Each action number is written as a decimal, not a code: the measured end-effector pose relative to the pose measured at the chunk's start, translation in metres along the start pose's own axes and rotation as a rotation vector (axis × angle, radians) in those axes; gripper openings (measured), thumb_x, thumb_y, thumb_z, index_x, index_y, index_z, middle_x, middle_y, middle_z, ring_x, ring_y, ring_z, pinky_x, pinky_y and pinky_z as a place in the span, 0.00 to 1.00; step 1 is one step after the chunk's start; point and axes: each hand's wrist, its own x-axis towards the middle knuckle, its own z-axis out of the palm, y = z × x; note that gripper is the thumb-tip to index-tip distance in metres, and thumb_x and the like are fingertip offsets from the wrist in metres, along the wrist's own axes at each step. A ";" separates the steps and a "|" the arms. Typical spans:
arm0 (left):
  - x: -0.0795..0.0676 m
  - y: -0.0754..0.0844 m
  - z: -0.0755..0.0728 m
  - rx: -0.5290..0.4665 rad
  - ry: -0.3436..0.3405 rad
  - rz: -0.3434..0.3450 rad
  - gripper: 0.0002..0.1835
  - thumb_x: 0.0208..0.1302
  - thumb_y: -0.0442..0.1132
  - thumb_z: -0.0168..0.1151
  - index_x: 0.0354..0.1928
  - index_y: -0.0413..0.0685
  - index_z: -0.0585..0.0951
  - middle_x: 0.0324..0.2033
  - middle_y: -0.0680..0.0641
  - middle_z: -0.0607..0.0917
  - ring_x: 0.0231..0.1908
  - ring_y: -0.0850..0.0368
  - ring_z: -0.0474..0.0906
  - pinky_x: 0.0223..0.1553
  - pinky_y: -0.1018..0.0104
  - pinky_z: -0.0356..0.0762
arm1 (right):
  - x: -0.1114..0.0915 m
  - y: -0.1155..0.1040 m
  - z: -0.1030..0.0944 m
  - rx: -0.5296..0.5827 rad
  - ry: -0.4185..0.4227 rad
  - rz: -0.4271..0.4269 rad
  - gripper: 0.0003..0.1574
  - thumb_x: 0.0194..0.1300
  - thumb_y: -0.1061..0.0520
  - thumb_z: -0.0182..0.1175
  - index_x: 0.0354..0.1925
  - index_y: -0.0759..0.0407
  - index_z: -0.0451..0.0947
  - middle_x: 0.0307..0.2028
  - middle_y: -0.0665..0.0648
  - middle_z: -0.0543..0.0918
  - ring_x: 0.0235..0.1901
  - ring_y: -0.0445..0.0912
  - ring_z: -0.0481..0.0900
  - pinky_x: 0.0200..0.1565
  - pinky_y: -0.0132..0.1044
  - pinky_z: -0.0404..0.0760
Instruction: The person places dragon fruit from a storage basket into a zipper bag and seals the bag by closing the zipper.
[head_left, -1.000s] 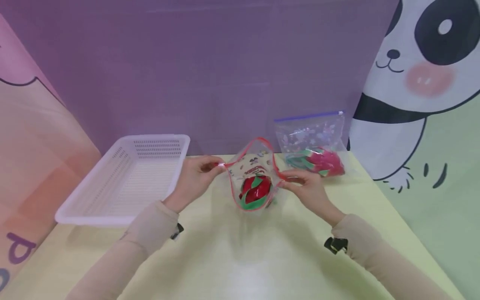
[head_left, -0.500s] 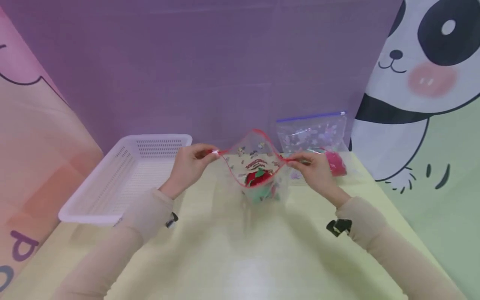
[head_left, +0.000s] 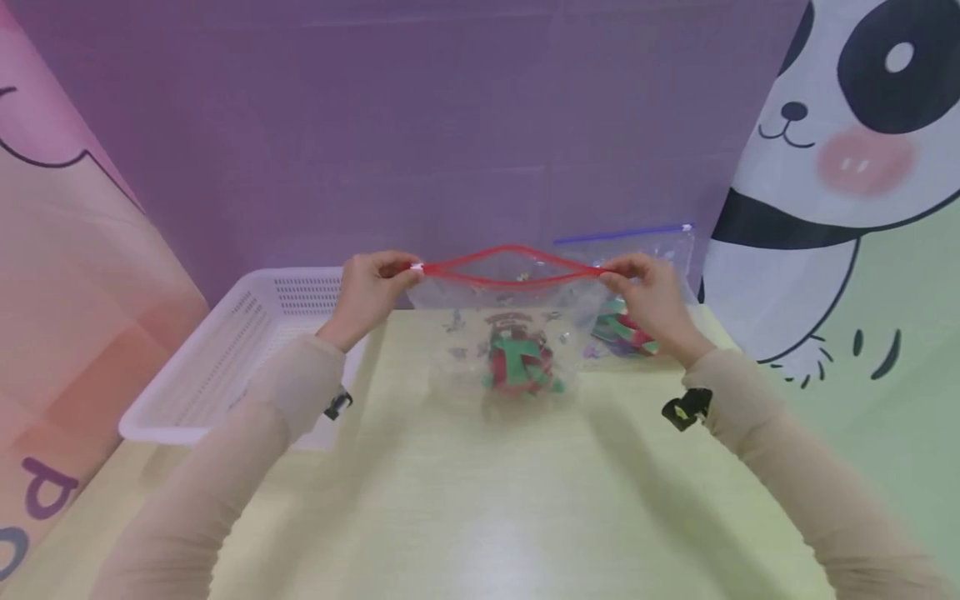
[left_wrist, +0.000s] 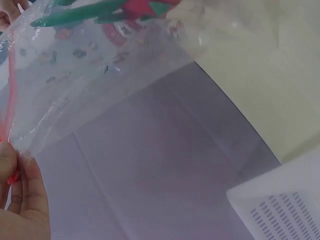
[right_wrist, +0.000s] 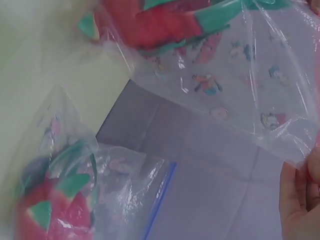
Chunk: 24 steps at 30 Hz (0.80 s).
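A clear slider bag with a red zip and small cartoon prints hangs stretched between my two hands. Inside, low in the bag, lies a red and green dragon fruit. My left hand pinches the zip's left corner, right by its white slider. Thumb and fingers of my right hand pinch the right corner. Between them the two red zip edges stand slightly apart in the middle. In the right wrist view, the fruit's red body with green tips shows through the film.
Behind my right hand, a second bag with a blue zip holds another dragon fruit. A white perforated basket stands at the left of the pale table. A purple backdrop rises behind.
Both hands have moved up and apart, pulling the zip taut. The bag's mouth has narrowed from a wide round gap to a slim slit, and the bag now hangs upright.
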 end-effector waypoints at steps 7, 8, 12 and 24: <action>0.009 -0.002 -0.005 0.012 0.002 -0.043 0.13 0.58 0.35 0.62 0.46 0.42 0.82 0.39 0.41 0.85 0.38 0.54 0.82 0.34 0.74 0.77 | 0.009 -0.008 -0.009 -0.056 0.027 -0.022 0.10 0.61 0.59 0.60 0.39 0.65 0.80 0.35 0.64 0.82 0.26 0.33 0.75 0.28 0.23 0.73; 0.010 -0.002 -0.005 0.011 0.005 -0.042 0.13 0.58 0.35 0.62 0.46 0.42 0.82 0.39 0.41 0.85 0.38 0.53 0.83 0.35 0.74 0.77 | 0.010 -0.009 -0.010 -0.069 0.029 -0.026 0.10 0.61 0.59 0.60 0.39 0.65 0.80 0.35 0.63 0.82 0.26 0.34 0.76 0.28 0.23 0.73; 0.010 -0.003 -0.005 -0.006 0.025 -0.037 0.13 0.58 0.35 0.63 0.45 0.41 0.82 0.38 0.42 0.86 0.38 0.53 0.83 0.35 0.74 0.77 | 0.011 -0.013 -0.012 -0.110 0.045 -0.034 0.09 0.60 0.59 0.60 0.39 0.63 0.81 0.35 0.63 0.83 0.26 0.35 0.75 0.28 0.25 0.72; 0.008 -0.005 0.000 -0.045 -0.002 -0.029 0.13 0.58 0.32 0.61 0.46 0.40 0.81 0.38 0.41 0.85 0.38 0.53 0.82 0.39 0.69 0.80 | 0.012 -0.003 -0.008 -0.098 0.048 0.021 0.13 0.60 0.57 0.61 0.42 0.62 0.81 0.38 0.63 0.83 0.26 0.30 0.74 0.29 0.23 0.72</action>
